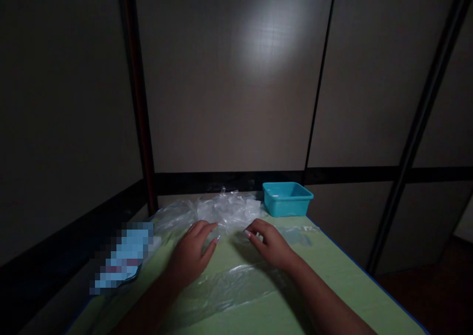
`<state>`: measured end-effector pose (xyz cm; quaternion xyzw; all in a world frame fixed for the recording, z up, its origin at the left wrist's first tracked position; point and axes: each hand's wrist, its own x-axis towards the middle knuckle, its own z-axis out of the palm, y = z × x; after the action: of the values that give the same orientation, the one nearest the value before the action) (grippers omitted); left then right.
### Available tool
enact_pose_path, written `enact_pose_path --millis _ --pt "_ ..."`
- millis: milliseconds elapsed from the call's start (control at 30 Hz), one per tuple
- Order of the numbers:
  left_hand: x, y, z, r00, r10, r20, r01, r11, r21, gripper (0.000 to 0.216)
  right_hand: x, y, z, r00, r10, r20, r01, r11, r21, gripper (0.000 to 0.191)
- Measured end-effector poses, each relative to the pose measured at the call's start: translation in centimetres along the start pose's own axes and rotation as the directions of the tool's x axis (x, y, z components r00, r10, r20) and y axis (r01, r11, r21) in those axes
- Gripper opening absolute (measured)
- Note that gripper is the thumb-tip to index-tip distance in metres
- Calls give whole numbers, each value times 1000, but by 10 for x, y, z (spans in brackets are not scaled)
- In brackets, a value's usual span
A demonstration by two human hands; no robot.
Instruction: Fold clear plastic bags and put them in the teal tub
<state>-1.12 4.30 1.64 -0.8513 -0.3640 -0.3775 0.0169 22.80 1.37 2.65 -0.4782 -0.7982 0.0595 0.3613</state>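
My left hand (192,251) is over the green tabletop with its thumb and forefinger apart, and nothing shows between them. Across from it, my right hand (271,244) has curled fingers that come together with the thumb tip. Whether thin film is in that pinch is too dim to see. Just beyond both hands lies a crumpled heap of clear plastic bags (231,207). Below and between my forearms, a flat clear plastic bag (240,285) is spread on the table. More thin clear film (297,235) lies to the right of my right hand.
A turquoise plastic basin (288,207) stands at the back right of the green table (343,281). At the left edge is a pixelated light-blue object (123,256). Dark-framed panels (229,103) rise directly behind the table and along the left side.
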Motion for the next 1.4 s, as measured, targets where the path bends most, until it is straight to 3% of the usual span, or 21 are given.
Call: enact_pose_path --millis 200,333,700,1400 --pt "-4 -5 2 971 -226 -78 221 973 -68 13 0 11 4 992 127 13 -127 992 -19 29" --pt "-4 -15 5 944 -304 -126 292 950 -108 20 -1 24 5 983 185 -5 -185 980 -65 34" --pt "-7 -14 11 967 -255 20 255 964 -70 31 -4 30 10 976 198 95 -177 966 -188 35" --pt "-8 -11 8 940 -263 218 277 960 -36 30 -7 23 11 937 179 299 -116 969 -217 25"
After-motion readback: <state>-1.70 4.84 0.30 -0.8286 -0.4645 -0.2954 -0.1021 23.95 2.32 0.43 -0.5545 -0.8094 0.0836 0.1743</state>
